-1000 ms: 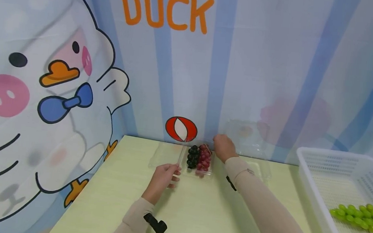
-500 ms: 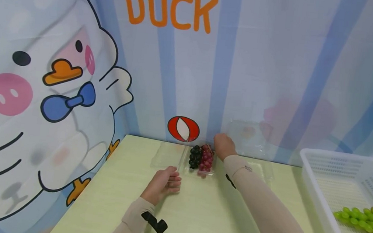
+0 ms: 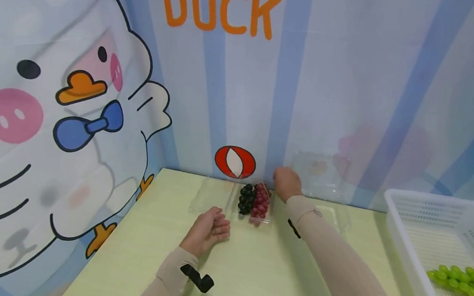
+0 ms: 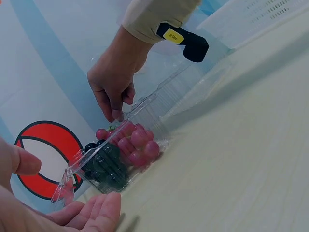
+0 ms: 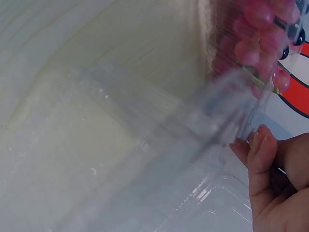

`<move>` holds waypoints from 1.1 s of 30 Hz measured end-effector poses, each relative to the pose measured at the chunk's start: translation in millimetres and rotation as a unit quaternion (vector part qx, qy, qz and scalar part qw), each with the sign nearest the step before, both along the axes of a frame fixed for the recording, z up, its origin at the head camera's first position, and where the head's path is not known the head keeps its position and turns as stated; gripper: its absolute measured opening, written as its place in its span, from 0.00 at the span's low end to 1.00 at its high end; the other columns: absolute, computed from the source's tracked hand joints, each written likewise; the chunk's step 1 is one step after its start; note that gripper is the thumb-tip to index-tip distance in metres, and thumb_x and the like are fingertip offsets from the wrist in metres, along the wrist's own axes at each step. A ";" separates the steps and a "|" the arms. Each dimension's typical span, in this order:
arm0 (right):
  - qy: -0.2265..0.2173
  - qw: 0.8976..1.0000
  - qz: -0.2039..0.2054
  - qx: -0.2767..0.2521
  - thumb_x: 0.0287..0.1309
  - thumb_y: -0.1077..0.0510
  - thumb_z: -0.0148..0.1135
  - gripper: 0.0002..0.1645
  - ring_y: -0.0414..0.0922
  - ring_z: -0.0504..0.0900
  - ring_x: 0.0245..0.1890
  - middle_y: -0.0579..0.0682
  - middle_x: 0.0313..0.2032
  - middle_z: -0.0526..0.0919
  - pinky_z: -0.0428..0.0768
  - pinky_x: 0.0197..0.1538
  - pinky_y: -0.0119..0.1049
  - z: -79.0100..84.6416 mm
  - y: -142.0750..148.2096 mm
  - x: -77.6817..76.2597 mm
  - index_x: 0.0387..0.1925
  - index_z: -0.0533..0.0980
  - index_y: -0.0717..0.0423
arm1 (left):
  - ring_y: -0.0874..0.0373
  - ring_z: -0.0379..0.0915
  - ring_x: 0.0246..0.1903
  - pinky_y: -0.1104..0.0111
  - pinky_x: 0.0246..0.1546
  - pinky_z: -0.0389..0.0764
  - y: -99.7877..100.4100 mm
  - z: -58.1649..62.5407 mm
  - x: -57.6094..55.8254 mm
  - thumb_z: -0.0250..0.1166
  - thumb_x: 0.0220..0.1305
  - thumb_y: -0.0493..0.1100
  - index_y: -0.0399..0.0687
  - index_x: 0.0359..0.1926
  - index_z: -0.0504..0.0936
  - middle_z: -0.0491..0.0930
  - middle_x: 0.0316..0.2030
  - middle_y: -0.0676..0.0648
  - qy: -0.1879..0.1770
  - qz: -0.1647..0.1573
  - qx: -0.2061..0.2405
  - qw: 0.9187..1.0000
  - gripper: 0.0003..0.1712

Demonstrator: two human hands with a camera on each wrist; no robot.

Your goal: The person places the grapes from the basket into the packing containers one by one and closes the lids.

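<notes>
Your R hand (image 3: 288, 184) prob. pinches the clear plastic clamshell (image 4: 144, 115); black grapes (image 3: 246, 199) & red grapes (image 3: 261, 202) inside, L of it. Your L hand (image 3: 207, 230): fingers relaxed, nearby.

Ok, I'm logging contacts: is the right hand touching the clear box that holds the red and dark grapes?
Touching: the right wrist view shows the right hand pinching the edge of the clear box, just beside the red grapes.
</notes>
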State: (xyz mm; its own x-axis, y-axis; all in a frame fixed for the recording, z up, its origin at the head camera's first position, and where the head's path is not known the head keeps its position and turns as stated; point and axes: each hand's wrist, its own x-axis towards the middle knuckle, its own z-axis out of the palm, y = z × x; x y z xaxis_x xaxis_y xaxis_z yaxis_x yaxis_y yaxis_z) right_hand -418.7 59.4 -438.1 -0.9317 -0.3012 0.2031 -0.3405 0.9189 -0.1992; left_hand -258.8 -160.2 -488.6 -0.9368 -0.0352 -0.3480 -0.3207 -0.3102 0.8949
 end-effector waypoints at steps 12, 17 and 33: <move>-0.076 0.997 -0.006 -0.029 0.70 0.65 0.57 0.21 0.43 0.74 0.23 0.58 0.29 0.88 0.80 0.30 0.42 18.6 4.2 -5.3 0.19 0.81 0.61 | 0.46 0.77 0.49 0.49 0.59 0.78 0.3 5.1 -3.6 0.48 0.78 0.52 0.25 0.68 0.64 0.73 0.54 0.31 -0.009 0.009 0.006 1.000 0.34; -0.093 0.995 0.004 -0.038 0.71 0.67 0.52 0.25 0.45 0.70 0.22 0.58 0.22 0.82 0.76 0.30 0.43 23.7 0.3 -5.5 0.15 0.71 0.58 | 0.45 0.77 0.49 0.49 0.59 0.78 0.0 5.4 -3.7 0.46 0.79 0.54 0.25 0.68 0.64 0.73 0.55 0.31 -0.008 0.010 0.006 1.000 0.35; -0.213 0.968 -0.048 -0.123 0.54 0.74 0.60 0.19 0.42 0.65 0.21 0.48 0.18 0.68 0.73 0.23 0.30 29.3 -1.2 -6.4 0.14 0.68 0.57 | 0.45 0.76 0.49 0.50 0.57 0.79 -2.2 1.7 -4.8 0.46 0.79 0.56 0.24 0.66 0.66 0.73 0.52 0.32 -0.022 0.025 0.027 0.999 0.36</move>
